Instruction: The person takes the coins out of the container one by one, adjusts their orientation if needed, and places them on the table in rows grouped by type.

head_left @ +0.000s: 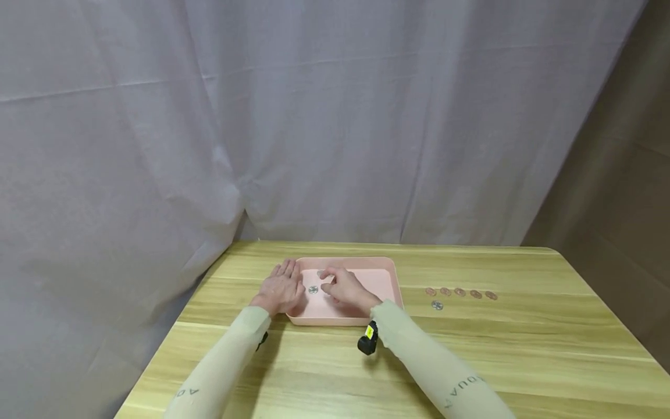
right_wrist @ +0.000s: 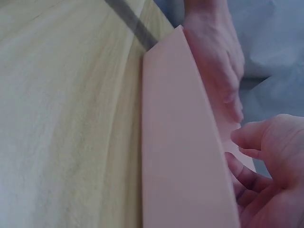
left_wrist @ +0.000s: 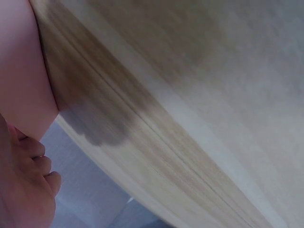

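Observation:
A shallow pink tray (head_left: 384, 282) sits on the table. My left hand (head_left: 280, 288) lies palm up over its left rim, fingers extended and nothing on the palm. Over the inside of the tray my right hand (head_left: 345, 288) reaches down, thumb and index finger curved with a gap between them. One silver coin (head_left: 313, 289) lies flat in the tray between the two hands. Farther back, a second silver coin (head_left: 320, 273) shows beside the right index fingertip, partly covered. In the right wrist view the tray wall (right_wrist: 183, 142) hides some of the right fingers (right_wrist: 247, 175).
Right of the tray, several copper-coloured coins (head_left: 460, 292) form a row on the wooden table (head_left: 523, 337). A single silver coin (head_left: 437, 305) lies in front of that row. Behind the table hangs a grey curtain (head_left: 335, 128).

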Demonstrator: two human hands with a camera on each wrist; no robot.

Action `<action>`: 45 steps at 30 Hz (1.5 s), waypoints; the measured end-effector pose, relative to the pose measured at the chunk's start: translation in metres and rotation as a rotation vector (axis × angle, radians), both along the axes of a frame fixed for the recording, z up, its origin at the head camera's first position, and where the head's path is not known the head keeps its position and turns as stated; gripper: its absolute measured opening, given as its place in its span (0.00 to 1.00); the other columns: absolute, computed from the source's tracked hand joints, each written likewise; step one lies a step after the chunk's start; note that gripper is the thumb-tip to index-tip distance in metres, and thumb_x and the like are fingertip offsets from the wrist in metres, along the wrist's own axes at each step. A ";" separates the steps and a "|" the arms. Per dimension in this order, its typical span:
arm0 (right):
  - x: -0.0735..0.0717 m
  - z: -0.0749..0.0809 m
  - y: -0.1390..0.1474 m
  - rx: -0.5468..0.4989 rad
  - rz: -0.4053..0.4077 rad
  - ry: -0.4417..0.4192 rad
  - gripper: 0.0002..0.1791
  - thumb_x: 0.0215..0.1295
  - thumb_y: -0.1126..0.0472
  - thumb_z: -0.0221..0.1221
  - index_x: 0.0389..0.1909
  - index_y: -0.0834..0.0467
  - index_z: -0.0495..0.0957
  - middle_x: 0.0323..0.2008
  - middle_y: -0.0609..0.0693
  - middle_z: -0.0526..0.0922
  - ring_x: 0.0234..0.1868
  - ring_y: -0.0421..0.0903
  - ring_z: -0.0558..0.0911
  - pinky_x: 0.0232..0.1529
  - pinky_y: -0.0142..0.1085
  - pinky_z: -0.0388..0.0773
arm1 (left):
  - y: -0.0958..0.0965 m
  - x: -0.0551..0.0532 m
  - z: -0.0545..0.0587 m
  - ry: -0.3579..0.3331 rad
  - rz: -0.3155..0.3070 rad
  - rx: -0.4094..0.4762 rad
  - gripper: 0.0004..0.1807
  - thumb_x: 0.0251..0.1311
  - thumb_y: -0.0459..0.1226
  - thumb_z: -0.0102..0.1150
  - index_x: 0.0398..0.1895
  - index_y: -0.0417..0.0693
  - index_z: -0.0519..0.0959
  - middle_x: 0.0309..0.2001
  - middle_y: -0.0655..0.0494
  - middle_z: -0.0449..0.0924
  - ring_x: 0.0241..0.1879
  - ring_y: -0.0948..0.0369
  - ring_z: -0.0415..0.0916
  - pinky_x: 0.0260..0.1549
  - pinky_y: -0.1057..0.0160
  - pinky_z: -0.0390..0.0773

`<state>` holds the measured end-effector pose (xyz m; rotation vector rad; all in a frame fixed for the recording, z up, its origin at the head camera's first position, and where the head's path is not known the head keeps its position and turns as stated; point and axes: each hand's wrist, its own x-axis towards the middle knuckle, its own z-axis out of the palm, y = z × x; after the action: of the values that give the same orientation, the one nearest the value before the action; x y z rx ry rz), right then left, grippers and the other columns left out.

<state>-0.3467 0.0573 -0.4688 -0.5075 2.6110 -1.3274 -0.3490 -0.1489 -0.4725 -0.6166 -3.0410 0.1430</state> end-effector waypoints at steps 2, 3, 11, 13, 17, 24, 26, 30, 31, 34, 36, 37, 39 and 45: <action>0.000 -0.002 -0.003 0.015 -0.006 0.006 0.20 0.65 0.63 0.60 0.58 0.61 0.76 0.33 0.60 0.84 0.17 0.43 0.77 0.17 0.30 0.73 | 0.001 0.000 0.000 0.001 -0.001 -0.006 0.34 0.75 0.47 0.25 0.76 0.36 0.50 0.77 0.41 0.49 0.78 0.47 0.46 0.77 0.50 0.50; 0.000 -0.003 -0.004 0.027 -0.012 0.010 0.20 0.65 0.63 0.61 0.58 0.60 0.76 0.37 0.61 0.84 0.19 0.44 0.78 0.18 0.32 0.76 | 0.001 0.000 0.000 0.000 -0.001 -0.007 0.34 0.75 0.47 0.25 0.77 0.36 0.49 0.77 0.41 0.49 0.78 0.47 0.46 0.77 0.50 0.50; 0.000 -0.006 -0.014 0.202 0.019 0.121 0.23 0.61 0.60 0.62 0.59 0.56 0.79 0.68 0.56 0.73 0.69 0.59 0.69 0.72 0.55 0.61 | 0.001 0.000 0.002 -0.013 -0.007 0.004 0.34 0.75 0.47 0.25 0.76 0.35 0.50 0.77 0.40 0.49 0.78 0.46 0.46 0.77 0.50 0.50; -0.001 -0.006 -0.016 0.224 0.030 0.126 0.23 0.60 0.61 0.63 0.59 0.55 0.79 0.67 0.55 0.73 0.71 0.59 0.67 0.73 0.55 0.59 | 0.001 0.000 0.002 -0.013 -0.006 0.004 0.34 0.74 0.47 0.24 0.76 0.35 0.50 0.77 0.40 0.49 0.78 0.47 0.46 0.77 0.50 0.50; -0.003 -0.008 -0.017 0.260 0.007 0.109 0.22 0.59 0.60 0.64 0.56 0.51 0.82 0.65 0.53 0.76 0.69 0.56 0.70 0.71 0.52 0.65 | 0.001 0.000 0.001 -0.015 -0.009 0.011 0.34 0.74 0.47 0.24 0.76 0.35 0.49 0.77 0.40 0.49 0.78 0.46 0.46 0.77 0.50 0.50; -0.005 -0.011 -0.021 0.345 0.027 0.174 0.17 0.59 0.59 0.65 0.50 0.49 0.85 0.59 0.51 0.82 0.62 0.51 0.77 0.58 0.47 0.77 | 0.000 -0.001 -0.003 -0.005 0.006 0.007 0.33 0.76 0.47 0.26 0.77 0.37 0.49 0.77 0.41 0.50 0.78 0.47 0.46 0.77 0.50 0.50; -0.005 -0.011 -0.022 0.366 0.038 0.196 0.16 0.59 0.59 0.65 0.49 0.48 0.86 0.56 0.49 0.84 0.60 0.51 0.78 0.56 0.46 0.78 | -0.001 -0.001 -0.003 -0.003 0.008 0.008 0.33 0.76 0.47 0.26 0.77 0.36 0.49 0.77 0.41 0.50 0.78 0.47 0.46 0.77 0.50 0.50; -0.005 -0.013 -0.023 0.381 0.032 0.227 0.12 0.60 0.58 0.65 0.45 0.47 0.87 0.55 0.48 0.84 0.59 0.50 0.79 0.56 0.47 0.79 | -0.002 -0.001 -0.003 -0.002 0.001 0.018 0.33 0.76 0.47 0.26 0.76 0.35 0.50 0.77 0.40 0.51 0.77 0.46 0.47 0.77 0.49 0.50; -0.005 -0.014 -0.023 0.382 0.026 0.226 0.12 0.61 0.58 0.65 0.45 0.46 0.87 0.55 0.48 0.85 0.58 0.50 0.80 0.54 0.47 0.79 | -0.002 -0.001 -0.002 -0.002 0.000 0.019 0.33 0.76 0.46 0.26 0.76 0.35 0.51 0.77 0.40 0.51 0.77 0.46 0.47 0.77 0.49 0.50; -0.005 -0.015 -0.024 0.382 0.016 0.223 0.10 0.62 0.58 0.64 0.43 0.46 0.88 0.54 0.48 0.85 0.57 0.50 0.81 0.51 0.47 0.80 | -0.001 -0.001 -0.002 -0.001 0.001 0.013 0.33 0.76 0.46 0.26 0.76 0.36 0.51 0.77 0.40 0.51 0.77 0.46 0.48 0.77 0.49 0.51; -0.004 -0.014 -0.024 0.382 0.029 0.219 0.10 0.63 0.58 0.64 0.44 0.46 0.87 0.54 0.48 0.85 0.57 0.50 0.81 0.52 0.48 0.80 | -0.001 -0.002 -0.002 -0.003 0.003 0.010 0.33 0.76 0.47 0.25 0.76 0.36 0.50 0.77 0.40 0.51 0.77 0.46 0.47 0.77 0.49 0.51; -0.004 -0.013 -0.024 0.388 0.044 0.217 0.10 0.63 0.59 0.64 0.44 0.47 0.87 0.54 0.48 0.85 0.57 0.50 0.81 0.52 0.48 0.80 | -0.001 -0.002 -0.003 -0.004 0.004 0.011 0.33 0.76 0.47 0.25 0.76 0.36 0.50 0.77 0.40 0.51 0.77 0.46 0.47 0.77 0.49 0.51; -0.004 -0.010 -0.024 0.406 0.083 0.218 0.10 0.63 0.60 0.64 0.44 0.50 0.86 0.51 0.49 0.86 0.56 0.50 0.81 0.54 0.48 0.79 | -0.001 -0.001 -0.003 -0.007 0.002 0.011 0.33 0.76 0.47 0.25 0.76 0.36 0.50 0.77 0.40 0.50 0.77 0.46 0.47 0.77 0.49 0.51; -0.003 0.000 -0.024 0.444 0.194 0.217 0.06 0.60 0.63 0.65 0.38 0.55 0.83 0.38 0.50 0.84 0.41 0.46 0.79 0.45 0.39 0.78 | -0.002 -0.001 -0.002 -0.014 0.003 0.020 0.33 0.76 0.46 0.25 0.76 0.36 0.51 0.77 0.40 0.50 0.77 0.46 0.47 0.77 0.49 0.51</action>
<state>-0.3502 0.0335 -0.4688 -0.8356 2.8175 -0.6359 -0.3502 -0.1505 -0.4748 -0.6151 -3.0530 0.1079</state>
